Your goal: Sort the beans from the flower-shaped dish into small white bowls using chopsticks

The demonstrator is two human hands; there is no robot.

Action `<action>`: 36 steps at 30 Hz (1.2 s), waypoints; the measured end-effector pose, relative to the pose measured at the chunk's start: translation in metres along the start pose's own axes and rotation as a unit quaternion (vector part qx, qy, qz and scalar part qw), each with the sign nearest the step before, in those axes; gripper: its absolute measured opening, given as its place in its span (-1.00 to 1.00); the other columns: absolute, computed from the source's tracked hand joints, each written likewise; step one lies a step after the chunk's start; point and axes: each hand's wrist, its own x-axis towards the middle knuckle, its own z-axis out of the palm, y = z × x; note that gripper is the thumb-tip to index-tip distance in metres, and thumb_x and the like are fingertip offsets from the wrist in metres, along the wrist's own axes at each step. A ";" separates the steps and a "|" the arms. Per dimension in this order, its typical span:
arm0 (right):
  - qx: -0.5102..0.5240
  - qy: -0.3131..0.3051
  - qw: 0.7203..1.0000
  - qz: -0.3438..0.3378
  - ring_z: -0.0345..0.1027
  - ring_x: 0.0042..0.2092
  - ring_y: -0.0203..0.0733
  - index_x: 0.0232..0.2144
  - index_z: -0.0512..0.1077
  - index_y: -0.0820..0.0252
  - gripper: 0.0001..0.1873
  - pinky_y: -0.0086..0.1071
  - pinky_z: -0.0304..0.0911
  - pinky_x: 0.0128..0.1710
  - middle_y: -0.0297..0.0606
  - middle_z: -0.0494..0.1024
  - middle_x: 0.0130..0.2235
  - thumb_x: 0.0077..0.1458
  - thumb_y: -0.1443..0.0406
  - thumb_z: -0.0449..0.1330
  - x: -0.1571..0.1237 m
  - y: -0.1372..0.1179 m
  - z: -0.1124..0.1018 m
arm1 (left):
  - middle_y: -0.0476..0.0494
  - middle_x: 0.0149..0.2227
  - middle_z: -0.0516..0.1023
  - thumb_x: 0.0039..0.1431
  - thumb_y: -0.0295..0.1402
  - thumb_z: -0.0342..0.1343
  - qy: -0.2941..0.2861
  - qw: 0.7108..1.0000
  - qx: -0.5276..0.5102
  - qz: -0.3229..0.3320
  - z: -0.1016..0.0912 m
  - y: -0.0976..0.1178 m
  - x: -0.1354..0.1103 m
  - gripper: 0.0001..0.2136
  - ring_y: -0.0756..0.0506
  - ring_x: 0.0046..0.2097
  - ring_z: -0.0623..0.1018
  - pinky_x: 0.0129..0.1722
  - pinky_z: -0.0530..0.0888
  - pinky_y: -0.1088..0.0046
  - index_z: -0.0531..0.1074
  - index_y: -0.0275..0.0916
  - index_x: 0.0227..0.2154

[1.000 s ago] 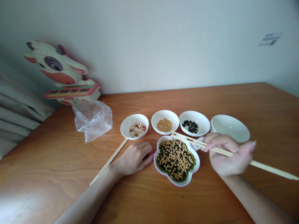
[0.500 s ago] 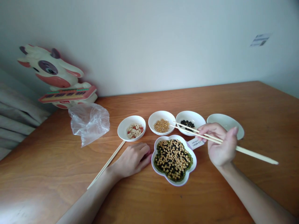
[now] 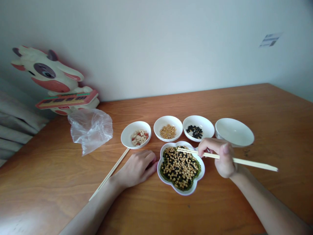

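A flower-shaped white bowl (image 3: 182, 190) holds mixed yellow, black and green beans in front of me. My right hand (image 3: 220, 156) grips a pair of wooden chopsticks (image 3: 249, 161), whose tips reach over the bowl's far rim. My left hand (image 3: 138, 166) rests palm down on the table, its fingers loosely curled and touching the bowl's left side. Behind the bowl stand small white dishes: one with peanuts and pale seeds (image 3: 136, 133), one with yellow beans (image 3: 168, 128), one with black beans (image 3: 198, 128), and an empty bowl (image 3: 234, 132).
Another pair of chopsticks (image 3: 109, 174) lies on the wooden table (image 3: 269, 107) left of my left hand. A crumpled clear plastic bag (image 3: 90, 129) sits at the back left, in front of a cartoon cow toy (image 3: 53, 81). A wall runs behind the table.
My right hand has lowered and turned, bringing the chopstick tips from above the black-bean dish down over the mixed-bean bowl. The view shifted slightly. My left hand stayed in place.
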 end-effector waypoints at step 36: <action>-0.042 -0.043 0.997 -0.039 0.33 -0.39 -0.17 -0.35 0.46 0.15 -0.25 -0.24 0.15 -0.31 -0.25 0.49 -0.42 0.44 -0.14 -0.32 -0.004 -0.003 0.018 | -0.10 -0.31 0.50 0.49 -0.26 -0.03 0.016 1.000 0.008 0.009 0.000 0.000 0.001 -0.77 -0.03 -0.34 0.44 -0.34 0.33 0.44 0.33 -0.22 -0.32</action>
